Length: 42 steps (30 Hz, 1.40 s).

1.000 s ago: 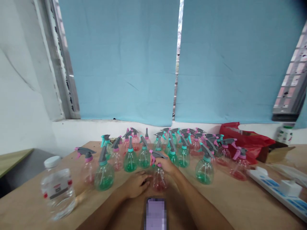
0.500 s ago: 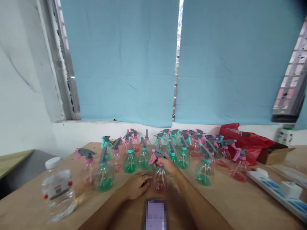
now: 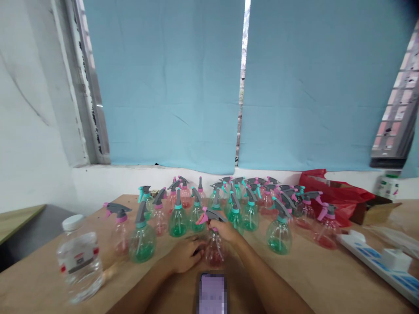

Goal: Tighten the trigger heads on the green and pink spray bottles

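My right hand (image 3: 223, 230) is wrapped around the neck and trigger of a clear pink spray bottle (image 3: 215, 254) with a grey and pink head. That bottle stands roughly upright, its nozzle facing left. My left hand (image 3: 187, 254) rests on the table just left of the bottle, thumb and fingers apart, holding nothing; whether its fingertips touch the bottle I cannot tell. Behind both hands are green-tinted spray bottles, among them one with a teal collar (image 3: 178, 222) and another (image 3: 250, 218). A phone (image 3: 212, 294) with a blurred screen lies in front of the held bottle.
On the left stand a water bottle (image 3: 80, 259), a pink spray bottle (image 3: 121, 235) and a green one (image 3: 142, 244). More spray bottles fill the back of the table. Rightward are a power strip (image 3: 369, 257), a red bag (image 3: 337, 192) and a cardboard box (image 3: 379, 213).
The held spray bottle has shifted slightly left and a little toward me, with my right hand on it. Its head sits a bit farther left. My left hand has stayed in place.
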Each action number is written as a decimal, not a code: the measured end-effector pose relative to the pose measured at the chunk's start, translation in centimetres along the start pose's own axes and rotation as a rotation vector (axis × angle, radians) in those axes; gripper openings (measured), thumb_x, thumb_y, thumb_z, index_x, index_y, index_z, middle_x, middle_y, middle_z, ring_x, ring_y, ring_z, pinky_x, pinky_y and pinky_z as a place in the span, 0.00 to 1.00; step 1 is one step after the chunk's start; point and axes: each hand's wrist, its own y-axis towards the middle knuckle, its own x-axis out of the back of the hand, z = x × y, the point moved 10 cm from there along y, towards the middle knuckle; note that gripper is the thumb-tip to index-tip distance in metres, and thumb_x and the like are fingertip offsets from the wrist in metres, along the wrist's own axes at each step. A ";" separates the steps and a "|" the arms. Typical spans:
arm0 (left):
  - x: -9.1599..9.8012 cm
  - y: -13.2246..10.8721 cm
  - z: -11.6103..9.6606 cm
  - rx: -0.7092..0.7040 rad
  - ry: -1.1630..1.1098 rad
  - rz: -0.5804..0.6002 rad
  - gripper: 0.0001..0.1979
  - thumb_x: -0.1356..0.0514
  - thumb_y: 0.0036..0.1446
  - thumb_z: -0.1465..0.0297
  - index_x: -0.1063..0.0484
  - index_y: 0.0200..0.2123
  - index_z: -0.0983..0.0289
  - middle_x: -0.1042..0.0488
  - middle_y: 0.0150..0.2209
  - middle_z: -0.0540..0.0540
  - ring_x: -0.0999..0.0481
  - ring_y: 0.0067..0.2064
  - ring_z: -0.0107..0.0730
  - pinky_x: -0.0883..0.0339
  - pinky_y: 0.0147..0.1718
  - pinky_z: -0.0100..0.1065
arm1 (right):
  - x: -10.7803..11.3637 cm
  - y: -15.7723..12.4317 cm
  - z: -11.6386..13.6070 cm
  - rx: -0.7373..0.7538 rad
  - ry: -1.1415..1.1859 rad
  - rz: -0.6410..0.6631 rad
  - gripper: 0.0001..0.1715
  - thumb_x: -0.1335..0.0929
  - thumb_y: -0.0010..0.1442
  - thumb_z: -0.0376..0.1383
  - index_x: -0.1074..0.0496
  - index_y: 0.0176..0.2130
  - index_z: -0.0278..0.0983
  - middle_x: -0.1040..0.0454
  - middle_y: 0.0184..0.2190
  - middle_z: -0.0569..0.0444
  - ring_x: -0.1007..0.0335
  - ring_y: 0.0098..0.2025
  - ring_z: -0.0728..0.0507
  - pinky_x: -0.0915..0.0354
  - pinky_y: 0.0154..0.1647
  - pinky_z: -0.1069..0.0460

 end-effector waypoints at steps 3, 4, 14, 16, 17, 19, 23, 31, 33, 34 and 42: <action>0.1 0.0 0.0 0.010 -0.002 -0.001 0.13 0.44 0.63 0.69 0.24 0.49 0.59 0.22 0.50 0.58 0.24 0.51 0.48 0.32 0.50 0.42 | 0.3 -0.2 -0.9 -0.033 0.029 -0.056 0.11 0.36 0.43 0.34 0.24 0.24 0.37 0.31 0.22 0.55 0.44 0.25 0.48 0.50 0.26 0.53; 0.1 0.0 0.0 0.014 -0.003 0.000 0.13 0.44 0.63 0.69 0.24 0.49 0.59 0.22 0.50 0.58 0.24 0.51 0.48 0.31 0.50 0.43 | 0.4 -0.3 -1.2 -0.043 0.038 -0.069 0.10 0.36 0.43 0.34 0.25 0.23 0.37 0.31 0.22 0.55 0.44 0.25 0.47 0.50 0.26 0.52; -0.1 0.0 0.1 0.003 -0.010 0.005 0.14 0.44 0.62 0.70 0.25 0.49 0.59 0.22 0.49 0.58 0.24 0.50 0.48 0.32 0.51 0.43 | 0.1 -0.1 -0.4 0.011 -0.027 -0.025 0.18 0.36 0.45 0.34 0.19 0.33 0.39 0.30 0.24 0.56 0.43 0.26 0.47 0.49 0.26 0.54; 0.0 0.0 0.0 0.003 -0.007 -0.001 0.14 0.44 0.62 0.70 0.25 0.49 0.59 0.22 0.49 0.58 0.24 0.50 0.48 0.31 0.50 0.43 | 0.0 -0.1 -0.3 0.017 -0.022 -0.018 0.17 0.36 0.44 0.33 0.19 0.31 0.39 0.30 0.23 0.56 0.43 0.26 0.48 0.50 0.25 0.53; 0.1 0.0 -0.1 0.005 -0.006 -0.005 0.14 0.44 0.62 0.70 0.24 0.49 0.59 0.22 0.49 0.58 0.24 0.50 0.48 0.31 0.50 0.43 | 0.0 -0.1 -0.4 0.014 -0.018 -0.027 0.15 0.36 0.44 0.33 0.20 0.29 0.38 0.30 0.23 0.56 0.44 0.25 0.48 0.50 0.25 0.53; 0.2 0.0 -0.2 0.014 -0.003 -0.007 0.14 0.44 0.62 0.70 0.24 0.48 0.59 0.22 0.48 0.59 0.24 0.49 0.48 0.31 0.49 0.44 | 0.2 -0.2 -0.6 -0.006 -0.001 -0.052 0.12 0.36 0.44 0.34 0.22 0.25 0.38 0.32 0.21 0.56 0.46 0.24 0.48 0.50 0.25 0.53; 0.2 0.0 -0.2 0.020 -0.004 0.013 0.13 0.44 0.62 0.69 0.24 0.48 0.60 0.22 0.48 0.60 0.24 0.50 0.50 0.31 0.49 0.45 | 0.1 -0.3 -1.0 -0.021 0.042 -0.048 0.10 0.35 0.44 0.34 0.23 0.23 0.38 0.33 0.20 0.56 0.46 0.24 0.48 0.50 0.25 0.53; -0.3 0.0 0.2 -0.004 -0.020 0.011 0.16 0.44 0.60 0.71 0.25 0.50 0.58 0.23 0.50 0.57 0.25 0.51 0.48 0.32 0.52 0.43 | 0.0 -0.1 -0.6 0.029 -0.004 -0.020 0.18 0.36 0.45 0.34 0.18 0.33 0.39 0.30 0.23 0.57 0.47 0.24 0.49 0.51 0.25 0.54; -0.2 0.0 0.1 -0.007 -0.024 0.007 0.16 0.44 0.60 0.71 0.25 0.50 0.57 0.22 0.50 0.57 0.25 0.51 0.48 0.32 0.52 0.43 | 0.1 -0.1 -0.9 0.007 -0.005 -0.042 0.15 0.35 0.45 0.35 0.20 0.29 0.39 0.30 0.23 0.57 0.46 0.24 0.49 0.50 0.25 0.53; -0.2 0.0 0.1 -0.005 -0.021 0.008 0.16 0.44 0.60 0.71 0.25 0.50 0.57 0.22 0.50 0.57 0.24 0.51 0.48 0.32 0.52 0.43 | 0.3 -0.2 -1.1 -0.007 0.002 -0.062 0.13 0.35 0.45 0.35 0.21 0.27 0.38 0.30 0.22 0.57 0.46 0.24 0.49 0.50 0.25 0.53; 0.1 -0.1 -0.2 0.013 -0.017 0.021 0.18 0.44 0.60 0.72 0.25 0.52 0.59 0.23 0.52 0.59 0.25 0.53 0.50 0.32 0.54 0.45 | 0.0 -0.5 -0.4 0.008 0.044 -0.074 0.10 0.34 0.48 0.36 0.22 0.28 0.39 0.27 0.25 0.55 0.45 0.24 0.49 0.50 0.25 0.53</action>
